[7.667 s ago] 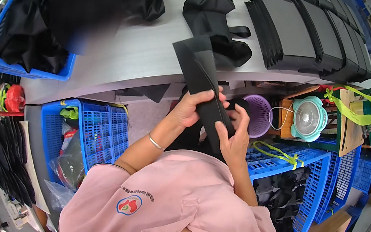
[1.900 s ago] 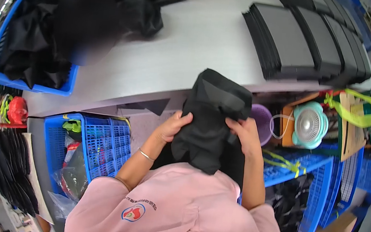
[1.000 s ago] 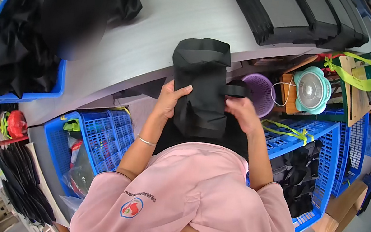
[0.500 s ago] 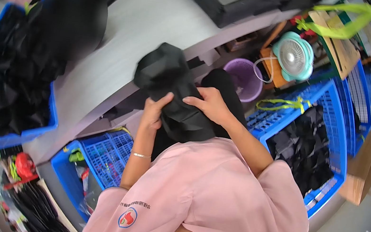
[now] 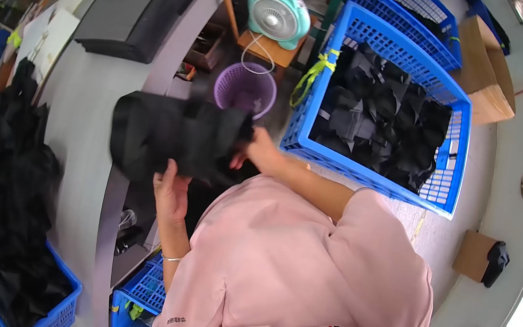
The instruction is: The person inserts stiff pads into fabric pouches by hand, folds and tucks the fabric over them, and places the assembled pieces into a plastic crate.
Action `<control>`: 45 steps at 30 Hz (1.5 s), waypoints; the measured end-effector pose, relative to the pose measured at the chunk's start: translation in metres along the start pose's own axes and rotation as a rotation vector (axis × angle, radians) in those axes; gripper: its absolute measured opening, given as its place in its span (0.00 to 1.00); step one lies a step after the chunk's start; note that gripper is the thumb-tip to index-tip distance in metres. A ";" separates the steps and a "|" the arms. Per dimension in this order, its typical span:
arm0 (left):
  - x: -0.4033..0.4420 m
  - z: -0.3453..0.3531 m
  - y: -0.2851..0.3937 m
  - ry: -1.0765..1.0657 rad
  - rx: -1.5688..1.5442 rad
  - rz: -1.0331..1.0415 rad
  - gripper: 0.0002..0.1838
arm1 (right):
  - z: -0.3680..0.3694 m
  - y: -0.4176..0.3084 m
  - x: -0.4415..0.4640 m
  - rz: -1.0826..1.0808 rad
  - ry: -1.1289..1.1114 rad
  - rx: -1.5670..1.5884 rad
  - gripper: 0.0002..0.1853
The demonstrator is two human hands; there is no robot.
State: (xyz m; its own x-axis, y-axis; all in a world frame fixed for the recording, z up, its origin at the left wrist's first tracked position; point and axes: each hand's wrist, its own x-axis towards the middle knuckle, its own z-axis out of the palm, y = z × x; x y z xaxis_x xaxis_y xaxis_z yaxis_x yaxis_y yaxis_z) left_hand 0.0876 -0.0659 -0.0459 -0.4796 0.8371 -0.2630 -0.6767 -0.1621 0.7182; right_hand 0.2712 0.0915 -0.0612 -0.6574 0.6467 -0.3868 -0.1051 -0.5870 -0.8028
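A black fabric piece point(image 5: 171, 133), folded into a wide tube-like shape and blurred by motion, hangs in front of my body. My left hand point(image 5: 170, 196) pinches its lower edge, the thumb on the near face and the other fingers partly hidden. At its right end my right hand point(image 5: 262, 153) is closed on the fabric, with some fingers behind it. To the right, a blue plastic crate point(image 5: 369, 165) holds many black sewn pieces point(image 5: 378, 106). Part of the black piece overlaps the edge of the grey table point(image 5: 86, 90).
A purple basket point(image 5: 229, 84) and a teal fan point(image 5: 278, 17) on a wooden stool stand ahead. Black stacked sheets point(image 5: 120, 20) lie on the table. Another blue crate point(image 5: 61, 306) with black fabric sits at left. Cardboard box point(image 5: 484, 75) at far right.
My view has turned right, bringing the right-hand crate fully in sight. The black piece has swung to lie sideways, and my right hand has shifted to its right end.
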 end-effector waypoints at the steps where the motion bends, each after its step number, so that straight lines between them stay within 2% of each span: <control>1: -0.001 0.009 -0.006 -0.033 0.051 -0.025 0.23 | -0.019 -0.008 -0.006 0.001 0.113 0.012 0.11; 2: -0.003 0.017 -0.011 -0.068 0.103 -0.049 0.26 | -0.047 -0.007 -0.005 -0.033 0.146 -0.064 0.10; 3: -0.006 0.029 -0.007 -0.074 0.152 -0.060 0.28 | -0.070 -0.010 -0.010 -0.028 0.266 0.016 0.09; 4: -0.009 0.037 -0.005 -0.079 0.199 -0.067 0.30 | -0.089 -0.026 -0.024 0.008 0.424 -0.095 0.08; 6: -0.012 0.033 -0.006 -0.099 0.300 -0.078 0.35 | -0.144 -0.031 -0.041 -0.194 0.524 -0.079 0.05; 9: -0.019 0.017 -0.007 0.003 0.270 -0.102 0.33 | -0.217 -0.053 -0.084 -0.342 0.785 0.103 0.06; 11: -0.025 0.007 -0.009 0.060 0.284 -0.142 0.31 | -0.272 -0.068 -0.115 -0.509 0.899 0.148 0.09; 13: -0.030 -0.004 -0.012 0.098 0.282 -0.178 0.30 | -0.327 -0.090 -0.147 -0.568 1.109 0.185 0.12; 15: -0.033 -0.010 -0.014 0.114 0.290 -0.192 0.29 | -0.386 -0.106 -0.178 -0.694 1.188 0.241 0.16; 17: -0.034 -0.016 -0.014 0.148 0.292 -0.195 0.30 | -0.424 -0.114 -0.200 -0.806 1.152 0.346 0.25; 18: -0.033 -0.018 -0.015 0.159 0.288 -0.194 0.30 | -0.452 -0.106 -0.210 -0.695 1.212 0.237 0.29; 19: -0.031 -0.017 -0.016 0.185 0.296 -0.192 0.29 | -0.490 -0.079 -0.219 -0.731 1.064 0.223 0.27; 20: -0.028 -0.018 -0.014 0.172 0.289 -0.185 0.30 | -0.493 -0.071 -0.214 -0.634 1.082 0.270 0.28; 21: -0.027 -0.017 -0.011 0.172 0.283 -0.173 0.30 | -0.533 -0.037 -0.215 -0.682 0.785 0.289 0.23; 24: -0.019 -0.018 0.006 0.238 0.289 -0.047 0.25 | -0.421 -0.033 -0.126 -0.358 1.272 -0.043 0.26; 26: -0.012 -0.029 0.028 0.294 0.318 0.081 0.22 | -0.377 -0.007 -0.072 -0.257 1.224 -0.312 0.27; 27: -0.008 -0.036 0.042 0.317 0.352 0.142 0.21 | -0.357 0.008 -0.046 -0.329 1.252 -0.835 0.25; 28: -0.003 -0.045 0.058 0.358 0.390 0.227 0.18 | -0.345 0.023 -0.023 -0.572 1.251 -1.468 0.23; 29: 0.000 -0.051 0.077 0.415 0.434 0.308 0.17 | -0.292 0.014 -0.010 -0.579 1.037 -1.272 0.22; 31: 0.013 -0.084 0.112 0.536 0.643 0.418 0.16 | -0.218 0.003 0.016 -0.793 0.707 -1.328 0.21; 33: 0.031 -0.127 0.143 0.784 0.801 0.686 0.21 | -0.149 -0.005 0.032 -0.626 0.428 -1.194 0.20; 34: 0.041 -0.148 0.159 0.905 0.878 0.810 0.23 | -0.108 -0.009 0.038 -0.641 0.320 -1.145 0.19; 35: 0.046 -0.154 0.181 1.026 0.765 0.828 0.26 | -0.084 -0.006 0.052 -0.726 0.196 -1.176 0.18; 36: 0.051 -0.161 0.201 1.140 0.646 0.845 0.29 | -0.049 -0.007 0.059 -0.676 0.097 -1.129 0.16; 39: 0.079 -0.197 0.244 1.560 0.561 0.987 0.31 | 0.055 -0.005 0.074 -0.758 -0.148 -1.128 0.12; 40: 0.088 -0.214 0.251 1.493 0.536 1.027 0.30 | 0.087 -0.006 0.077 -0.758 -0.237 -1.185 0.11; 43: 0.095 -0.242 0.248 0.945 0.296 0.708 0.29 | 0.173 0.003 0.089 -0.797 -0.442 -1.104 0.13; 45: 0.072 -0.192 0.242 0.647 0.087 0.619 0.28 | 0.211 0.015 0.108 -0.765 -0.529 -1.018 0.17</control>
State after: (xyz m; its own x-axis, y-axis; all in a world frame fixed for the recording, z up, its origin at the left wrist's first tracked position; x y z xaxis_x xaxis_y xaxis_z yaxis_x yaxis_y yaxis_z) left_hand -0.2184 -0.1456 -0.0147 -0.9829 0.1509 -0.1054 -0.1607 -0.4240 0.8913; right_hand 0.0413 0.0499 -0.0195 -0.9105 0.2488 0.3302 -0.1289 0.5880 -0.7985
